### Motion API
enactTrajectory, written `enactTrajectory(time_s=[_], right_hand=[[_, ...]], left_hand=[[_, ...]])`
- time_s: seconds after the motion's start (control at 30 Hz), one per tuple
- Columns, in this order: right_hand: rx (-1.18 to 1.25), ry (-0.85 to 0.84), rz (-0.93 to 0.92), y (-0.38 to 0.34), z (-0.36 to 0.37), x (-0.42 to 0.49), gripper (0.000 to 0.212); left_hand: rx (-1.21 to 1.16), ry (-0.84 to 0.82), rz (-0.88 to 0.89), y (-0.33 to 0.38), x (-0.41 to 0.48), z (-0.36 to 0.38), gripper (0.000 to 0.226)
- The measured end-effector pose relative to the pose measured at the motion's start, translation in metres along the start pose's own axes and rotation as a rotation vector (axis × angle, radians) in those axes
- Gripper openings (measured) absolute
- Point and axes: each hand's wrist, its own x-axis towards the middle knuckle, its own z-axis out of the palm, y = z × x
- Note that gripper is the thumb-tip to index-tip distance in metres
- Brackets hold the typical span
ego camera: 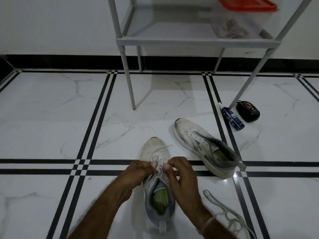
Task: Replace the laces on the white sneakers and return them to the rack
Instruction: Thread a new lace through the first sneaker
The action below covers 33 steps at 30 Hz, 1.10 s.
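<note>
From my feed, the left hand point(138, 169) is curled, thumb and forefinger pinching the lace point(156, 158) over the eyelets of the near sneaker point(155, 145). The right hand point(179, 171) sits just beside it, thumb and forefinger also pinched on the lace and the other fingers loosely bent above the tongue. Between the two hands the lace forms a small loop, and one thin free end trails over the toe to the right.

The near sneaker stands upright on the floor point(51, 118). Its long axis runs almost straight away from me, toe toward the rack point(189, 43) and heel toward the person, the green insole showing in the opening.

The second sneaker point(189, 133) lies near it on the right, apart from it. It is set on a diagonal, toe pointing away and left, heel nearer and right. A loose lace point(222, 209) lies tangled on the floor beside the right forearm.

Farther out, a blue bottle point(232, 118) and a black case point(247, 111) lie by the rack's right front leg. On the rack's shelf sits a clear box point(241, 23) with a red lid point(250, 6).
</note>
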Motion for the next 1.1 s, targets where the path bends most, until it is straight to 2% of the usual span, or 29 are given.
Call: enactTrajectory(time_s=[0.07,0.1,0.2,0.27,0.37,0.43,0.5,0.57,0.67,0.77,0.87,1.0,1.07,1.1], right_hand=[[-0.204,0.003,-0.034,-0.004,-0.003,-0.005,0.048],[-0.285,-0.009,-0.041,-0.005,-0.002,-0.006,0.05],[-0.384,-0.003,-0.082,-0.004,0.002,-0.006,0.039],[-0.258,-0.036,-0.071,-0.005,0.001,-0.006,0.029],[0.057,-0.174,0.091,-0.007,-0.004,-0.003,0.011],[0.09,-0.175,0.117,-0.006,-0.005,-0.001,0.01],[0.075,-0.131,0.118,-0.009,-0.004,-0.002,0.021],[-0.041,-0.071,0.066,-0.015,-0.002,-0.007,0.031],[-0.345,-0.017,-0.111,-0.014,0.0,-0.008,0.026],[-0.455,-0.009,-0.125,-0.013,0.003,-0.004,0.016],[-0.538,-0.075,-0.109,-0.011,0.006,-0.002,0.013],[0.144,-0.238,0.399,-0.026,-0.013,0.015,0.023],[0.155,-0.145,0.393,-0.017,-0.013,0.02,0.026],[0.063,-0.087,0.306,-0.012,-0.014,0.019,0.027]], left_hand=[[-0.012,0.019,-0.022,-0.002,0.003,0.001,0.031],[-0.009,0.019,-0.028,-0.003,0.005,0.002,0.031],[0.028,0.024,-0.053,0.002,0.003,0.005,0.036],[0.037,0.032,-0.064,0.002,0.005,0.004,0.038],[0.058,0.018,-0.106,0.006,0.004,0.003,0.038],[0.032,0.002,-0.143,0.006,0.005,0.0,0.035],[-0.006,0.006,-0.167,0.007,0.005,0.0,0.033],[-0.027,0.012,-0.169,0.007,0.004,0.002,0.03],[-0.018,0.015,-0.175,0.008,0.004,0.003,0.025],[-0.029,0.019,-0.163,0.006,0.004,0.005,0.032],[-0.02,0.039,-0.129,0.004,0.003,0.006,0.036],[-0.046,0.065,-0.116,0.003,0.003,0.006,0.04],[-0.041,0.088,-0.107,0.002,0.002,0.006,0.041],[-0.04,0.094,-0.106,0.003,0.001,0.007,0.04]])
